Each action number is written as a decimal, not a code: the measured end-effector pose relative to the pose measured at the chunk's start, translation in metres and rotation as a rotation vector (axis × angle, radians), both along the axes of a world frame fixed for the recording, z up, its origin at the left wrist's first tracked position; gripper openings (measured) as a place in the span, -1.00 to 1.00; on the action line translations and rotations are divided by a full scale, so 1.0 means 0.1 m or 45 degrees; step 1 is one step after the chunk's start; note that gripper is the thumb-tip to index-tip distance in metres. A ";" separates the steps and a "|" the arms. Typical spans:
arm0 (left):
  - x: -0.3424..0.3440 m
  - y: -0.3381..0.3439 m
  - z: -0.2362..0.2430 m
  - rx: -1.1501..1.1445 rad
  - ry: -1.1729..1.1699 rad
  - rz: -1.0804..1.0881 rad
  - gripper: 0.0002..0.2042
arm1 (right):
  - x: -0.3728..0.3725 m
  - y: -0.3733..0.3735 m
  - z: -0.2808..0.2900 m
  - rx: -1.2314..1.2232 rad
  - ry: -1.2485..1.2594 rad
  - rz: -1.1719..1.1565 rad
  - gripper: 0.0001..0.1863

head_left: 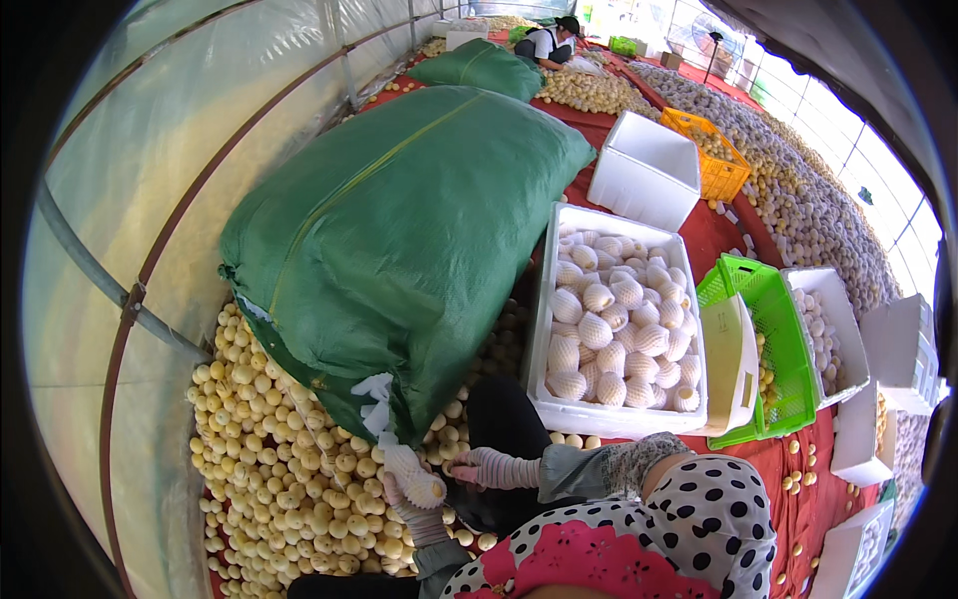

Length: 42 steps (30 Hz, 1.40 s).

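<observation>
My left hand [407, 507], in a pale striped glove with bare fingertips, is closed around a round fruit in a white foam net [424, 489]. Close by on the right, my right hand [487, 468] wears a similar glove; its fingers point left toward the netted fruit, a little apart, with nothing visible in them. Several empty white foam nets [375, 399] hang at the near corner of a big green sack [399, 210], just above the left hand. Loose pale-yellow round fruits [289, 449] lie heaped beneath and left of my hands.
A white foam box [542, 389] full of netted fruits stands ahead right. Beyond are a white box [644, 170], an orange crate [733, 180] and a green crate [788, 344]. Plastic sheeting [90, 299] walls the left. Another person [549, 45] crouches far ahead by piled fruit.
</observation>
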State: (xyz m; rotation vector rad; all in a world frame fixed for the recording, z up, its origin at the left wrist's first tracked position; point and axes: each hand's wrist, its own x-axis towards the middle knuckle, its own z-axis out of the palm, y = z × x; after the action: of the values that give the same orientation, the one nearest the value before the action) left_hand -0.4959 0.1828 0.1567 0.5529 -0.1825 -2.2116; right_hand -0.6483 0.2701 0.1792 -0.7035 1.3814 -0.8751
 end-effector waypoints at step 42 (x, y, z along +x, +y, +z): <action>-0.29 0.47 0.06 -0.720 -0.793 -0.643 -0.54 | 0.02 0.76 -0.09 -0.172 -1.180 0.021 -0.51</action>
State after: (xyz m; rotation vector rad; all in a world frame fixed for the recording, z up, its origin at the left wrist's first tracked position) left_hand -0.5249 0.2302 0.1625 0.9194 -1.3499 -2.2235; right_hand -0.6460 0.3462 0.1707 -0.3182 0.4906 -1.0935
